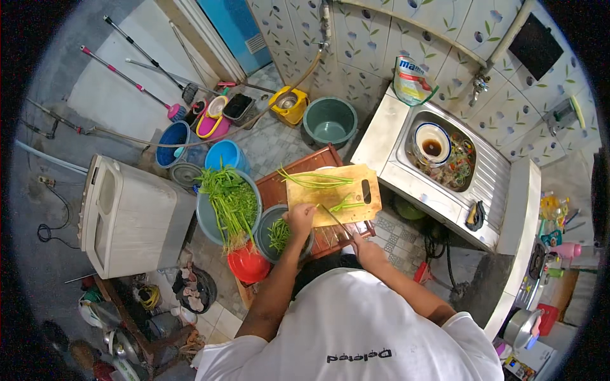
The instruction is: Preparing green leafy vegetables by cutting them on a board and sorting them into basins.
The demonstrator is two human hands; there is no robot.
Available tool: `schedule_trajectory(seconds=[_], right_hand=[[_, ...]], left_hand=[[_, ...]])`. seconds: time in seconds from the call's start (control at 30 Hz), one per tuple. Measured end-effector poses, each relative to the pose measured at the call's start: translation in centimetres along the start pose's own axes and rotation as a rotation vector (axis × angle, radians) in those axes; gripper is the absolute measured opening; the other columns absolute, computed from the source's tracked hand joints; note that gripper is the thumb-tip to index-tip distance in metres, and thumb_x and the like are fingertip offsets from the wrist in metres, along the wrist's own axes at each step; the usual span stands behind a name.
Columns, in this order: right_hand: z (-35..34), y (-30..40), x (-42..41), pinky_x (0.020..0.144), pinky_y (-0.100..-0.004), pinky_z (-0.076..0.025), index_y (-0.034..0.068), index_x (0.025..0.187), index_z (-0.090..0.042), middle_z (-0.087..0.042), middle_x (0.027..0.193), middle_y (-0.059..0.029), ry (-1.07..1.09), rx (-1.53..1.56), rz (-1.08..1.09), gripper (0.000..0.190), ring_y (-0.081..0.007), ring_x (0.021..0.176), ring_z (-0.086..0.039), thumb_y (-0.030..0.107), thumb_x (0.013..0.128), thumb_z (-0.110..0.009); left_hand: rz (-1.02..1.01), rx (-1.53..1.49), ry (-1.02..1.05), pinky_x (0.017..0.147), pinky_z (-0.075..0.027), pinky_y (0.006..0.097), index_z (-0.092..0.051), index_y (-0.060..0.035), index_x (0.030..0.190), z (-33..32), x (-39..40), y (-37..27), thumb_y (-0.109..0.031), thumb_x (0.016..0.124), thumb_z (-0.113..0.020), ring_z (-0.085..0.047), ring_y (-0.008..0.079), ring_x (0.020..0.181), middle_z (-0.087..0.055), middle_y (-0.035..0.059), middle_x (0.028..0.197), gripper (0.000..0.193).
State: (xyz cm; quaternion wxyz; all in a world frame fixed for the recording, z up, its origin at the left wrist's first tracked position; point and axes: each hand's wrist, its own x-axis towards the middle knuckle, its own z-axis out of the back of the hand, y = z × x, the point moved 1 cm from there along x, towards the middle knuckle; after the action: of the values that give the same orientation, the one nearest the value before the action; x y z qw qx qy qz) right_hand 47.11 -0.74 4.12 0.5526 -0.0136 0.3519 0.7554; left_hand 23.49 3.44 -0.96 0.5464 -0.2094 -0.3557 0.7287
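Note:
A wooden cutting board [312, 200] lies on a low reddish-brown wooden table [305, 168] in front of me. In my right hand [368, 251] is a knife [335, 217], its blade slanting over the board's near part. My left hand [301, 219] is at the board's near left corner, fingers curled close to the knife tip; whether they pinch a stem is too small to tell. Long green vegetable stems [319, 181] lie across the board's far side, and shorter green pieces [347, 204] lie near its handle hole. A grey basin [263, 220] with cut green pieces [279, 235] stands beside my left wrist.
Leafy greens with roots [232, 205] fill a larger grey-blue basin [200, 215] at left. A red bowl [249, 263] stands close to my left forearm. To the right, a steel sink [481, 164] holds a bowl [432, 143] and food scraps. A hose [267, 112] crosses the floor area behind.

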Motion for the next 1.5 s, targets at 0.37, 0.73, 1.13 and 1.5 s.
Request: schedule_trajectory(seconds=[0.37,0.73,1.13,1.5], right_hand=[[2.9,1.4,-0.1,0.062,-0.057,-0.049,0.014,0.131,-0.038,-0.061,0.089,-0.0293,0.003,0.119,0.049,0.038,-0.0477,0.074,-0.061,0.025,0.095,-0.045],[3.4,0.9,-0.2,0.065,-0.0564,-0.048,0.007,0.122,-0.048,-0.062,0.097,-0.0261,-0.107,0.213,0.096,0.032,-0.047,0.075,-0.061,0.024,0.095,-0.046],[6.4,-5.9,-4.2,0.048,-0.0336,-0.042,-0.002,0.093,-0.057,-0.054,0.061,-0.0098,0.044,0.517,-0.278,0.031,-0.0171,0.046,-0.052,0.026,0.097,-0.044],[10.5,-7.1,3.9,0.09,-0.0459,-0.046,0.009,0.108,-0.066,-0.063,0.105,-0.0242,0.1,0.12,-0.2,0.037,-0.04,0.099,-0.06,0.03,0.086,-0.044]], left_hand=[[0.431,-0.656,-0.263,0.064,-0.046,0.0246,-0.065,0.0011,0.095,6.7,2.1,3.6,-0.015,0.093,-0.046,-0.057,0.0134,0.068,-0.066,0.0075,0.081,0.025],[-0.218,0.21,-0.056,0.074,-0.043,0.0428,-0.064,-0.003,0.095,1.3,-1.6,0.3,-0.009,0.075,-0.067,-0.058,0.0339,0.087,-0.062,0.0149,0.088,0.021],[-0.205,0.091,0.042,0.081,-0.043,0.0446,-0.068,-0.0035,0.098,-3.6,1.2,-1.9,-0.012,0.081,-0.06,-0.056,0.0342,0.091,-0.062,0.015,0.09,0.02],[-0.2,0.008,0.099,0.084,-0.042,0.0449,-0.066,-0.0008,0.106,-5.5,0.8,-3.8,-0.012,0.08,-0.063,-0.053,0.0357,0.092,-0.058,0.0179,0.093,0.028]])
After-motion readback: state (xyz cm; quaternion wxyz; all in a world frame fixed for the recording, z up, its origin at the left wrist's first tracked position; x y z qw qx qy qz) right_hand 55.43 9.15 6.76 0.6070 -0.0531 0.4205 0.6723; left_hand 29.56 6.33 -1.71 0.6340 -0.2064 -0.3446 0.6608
